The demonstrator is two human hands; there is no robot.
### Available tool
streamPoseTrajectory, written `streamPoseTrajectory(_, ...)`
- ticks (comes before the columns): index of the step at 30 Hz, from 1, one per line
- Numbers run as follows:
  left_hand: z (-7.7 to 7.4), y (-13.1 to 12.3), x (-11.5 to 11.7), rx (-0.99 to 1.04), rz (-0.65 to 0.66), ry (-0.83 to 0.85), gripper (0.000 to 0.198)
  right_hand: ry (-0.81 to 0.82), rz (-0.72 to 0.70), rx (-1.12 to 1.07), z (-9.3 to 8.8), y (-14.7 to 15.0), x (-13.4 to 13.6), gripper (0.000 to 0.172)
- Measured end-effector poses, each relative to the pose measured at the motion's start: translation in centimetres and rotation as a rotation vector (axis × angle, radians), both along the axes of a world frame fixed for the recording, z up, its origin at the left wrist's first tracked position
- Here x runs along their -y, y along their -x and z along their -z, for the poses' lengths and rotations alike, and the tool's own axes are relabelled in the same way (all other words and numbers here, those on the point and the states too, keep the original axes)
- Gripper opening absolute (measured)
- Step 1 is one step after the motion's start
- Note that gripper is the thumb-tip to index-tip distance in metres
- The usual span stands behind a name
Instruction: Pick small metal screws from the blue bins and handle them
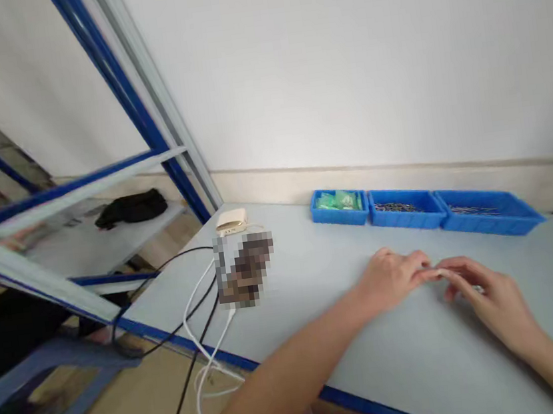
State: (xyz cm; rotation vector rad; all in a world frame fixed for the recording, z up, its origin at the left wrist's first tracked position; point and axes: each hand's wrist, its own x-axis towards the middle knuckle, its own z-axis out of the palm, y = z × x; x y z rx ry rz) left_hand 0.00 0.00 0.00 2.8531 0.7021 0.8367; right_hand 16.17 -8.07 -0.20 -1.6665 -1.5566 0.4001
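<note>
Over the tabletop, my left hand (391, 277) is closed in a pinch, its fingertips meeting those of my right hand (492, 298). What lies between the fingertips is too small to make out. The right hand's fingers are curled, and a small shiny bit shows near its palm, too little of it to name. Beyond the hands three blue bins stand in a row along the wall: a left bin (341, 218) with green-and-clear plastic packets (340, 200), a middle bin (405, 218) with small metal pieces, and a right bin (497, 223) with thin metal pieces.
A blurred-out object (247, 271) lies on the grey table (304, 264), with a white cable (188, 305) and black cables running over the edge. Behind it sits a cream-coloured device (231, 220). A blue frame post (108, 66), a stool (51, 389) and part of another person are at left.
</note>
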Motion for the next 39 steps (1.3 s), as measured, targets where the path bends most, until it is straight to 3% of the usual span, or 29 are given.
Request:
streamPoseTrajectory(11,-0.3,0.2,0.2,-0.002,-0.011,-0.055,0.036,-0.008,-0.071,-0.018,0.0,0.2,-0.1,0.036)
streamPoseTrajectory(21,-0.4,0.1,0.3,-0.008,0.044,0.073,0.041,-0.031,-0.033,0.072,0.6,-0.1,-0.1,0.036)
streamPoseTrajectory(25,-1.3,0.9,0.4,-0.03,-0.018,0.101,0.041,0.007,-0.002,0.055,0.3,-0.4,-0.3,0.039)
streamPoseTrajectory(29,-3.4,5.4,0.6,0.002,-0.231,0.098,0.032,0.022,0.07,0.14,-2.1,-2.6,-2.9,0.045)
streamPoseTrajectory(34,-4.8,16.5,1.3,0.042,-0.582,0.09,0.031,0.093,0.33,0.308,-5.5,-7.7,-8.6,0.037)
streamPoseTrajectory(36,-4.5,20.9,1.5,0.039,-0.711,0.135,0.033,0.161,0.429,0.383,-5.6,-9.2,-10.2,0.036)
streamPoseTrajectory(39,-3.5,25.8,1.5,-0.015,-0.712,0.183,0.034,0.106,0.482,0.606,-4.3,-10.0,-10.7,0.045)
